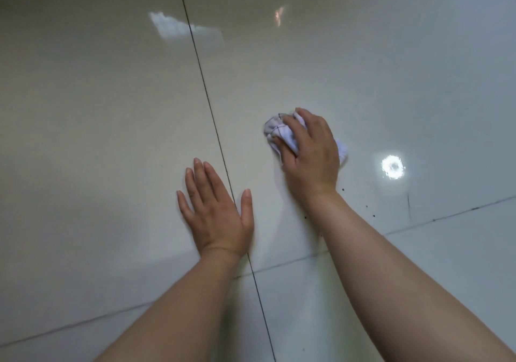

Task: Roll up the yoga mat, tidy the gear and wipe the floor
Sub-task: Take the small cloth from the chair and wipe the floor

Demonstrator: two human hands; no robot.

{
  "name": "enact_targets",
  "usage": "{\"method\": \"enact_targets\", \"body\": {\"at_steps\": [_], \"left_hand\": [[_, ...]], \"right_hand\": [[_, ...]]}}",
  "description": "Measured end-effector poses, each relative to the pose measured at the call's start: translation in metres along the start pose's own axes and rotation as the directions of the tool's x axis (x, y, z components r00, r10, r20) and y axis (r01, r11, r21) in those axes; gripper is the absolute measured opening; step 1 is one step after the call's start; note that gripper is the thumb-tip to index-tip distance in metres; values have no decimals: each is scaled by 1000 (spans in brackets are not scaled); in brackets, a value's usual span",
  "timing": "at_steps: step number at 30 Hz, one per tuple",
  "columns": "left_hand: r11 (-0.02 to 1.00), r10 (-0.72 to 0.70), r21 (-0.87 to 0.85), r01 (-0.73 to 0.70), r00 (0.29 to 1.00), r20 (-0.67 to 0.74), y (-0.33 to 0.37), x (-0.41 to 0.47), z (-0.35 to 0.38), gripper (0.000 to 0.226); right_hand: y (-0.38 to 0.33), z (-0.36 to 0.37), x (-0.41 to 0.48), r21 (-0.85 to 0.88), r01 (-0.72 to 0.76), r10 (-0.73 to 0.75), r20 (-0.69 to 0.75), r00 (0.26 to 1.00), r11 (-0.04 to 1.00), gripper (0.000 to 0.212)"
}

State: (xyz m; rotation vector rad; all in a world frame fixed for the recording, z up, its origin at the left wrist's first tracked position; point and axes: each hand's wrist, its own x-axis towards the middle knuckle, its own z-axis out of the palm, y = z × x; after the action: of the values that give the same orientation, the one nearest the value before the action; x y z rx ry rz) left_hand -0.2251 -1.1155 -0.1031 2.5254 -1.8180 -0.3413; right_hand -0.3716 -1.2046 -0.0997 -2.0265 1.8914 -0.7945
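Note:
A glossy pale tiled floor [111, 110] fills the whole view. My right hand [310, 155] presses a crumpled white cloth [275, 129] with thin dark lines against the floor, fingers curled over it. A corner of the cloth sticks out on the hand's right side. My left hand [215, 210] lies flat on the floor, palm down, fingers spread, holding nothing, a short way to the left of the cloth. No yoga mat or gear is in view.
A dark grout line [206, 93] runs from the top toward the bottom between my hands. Other grout lines cross near the bottom and right. Small dark specks [373, 215] dot the tile right of my right wrist. Lamp reflections [393, 166] shine on the floor.

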Motion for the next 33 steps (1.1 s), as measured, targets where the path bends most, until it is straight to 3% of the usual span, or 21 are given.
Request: {"method": "enact_targets", "body": {"at_steps": [2,7,11,16,18,21,24,28,31,33], "left_hand": [[999,26,-27,-25,999,24,2,-2,-9,75],[940,306,-143,-311,950,-54,21,76,-44,60],[962,241,-118,-245,969,-53,47,172,-45,54],[968,209,-126,-219,974,-86,57,200,-29,57],[969,203,-125,-214,974,-102,56,199,-27,57],[972,198,-112,-209,975,-99,57,201,-27,60],[975,190,-102,-199,978,-92,57,200,-26,62],[976,188,-96,-196,978,-91,56,200,-28,62],[977,184,-95,-191,979,-84,57,198,-28,63],[978,181,-86,-188,980,-80,58,198,-29,62]], "right_hand": [[0,-2,2,-7,0,0,37,999,1000,36],[0,0,3,-20,-17,18,54,998,1000,39],[0,2,5,-18,-21,21,33,999,1000,37],[2,5,1,-28,-19,20,21,1000,999,37],[6,7,15,-41,-103,101,-62,993,994,35],[17,11,69,-75,-321,297,-226,928,944,38],[23,21,135,-77,-419,391,-239,889,905,38],[9,42,181,-77,-229,214,-164,963,970,35],[8,35,150,-67,-47,45,-33,998,997,38],[17,25,127,-83,-85,80,-66,995,993,37]]}}
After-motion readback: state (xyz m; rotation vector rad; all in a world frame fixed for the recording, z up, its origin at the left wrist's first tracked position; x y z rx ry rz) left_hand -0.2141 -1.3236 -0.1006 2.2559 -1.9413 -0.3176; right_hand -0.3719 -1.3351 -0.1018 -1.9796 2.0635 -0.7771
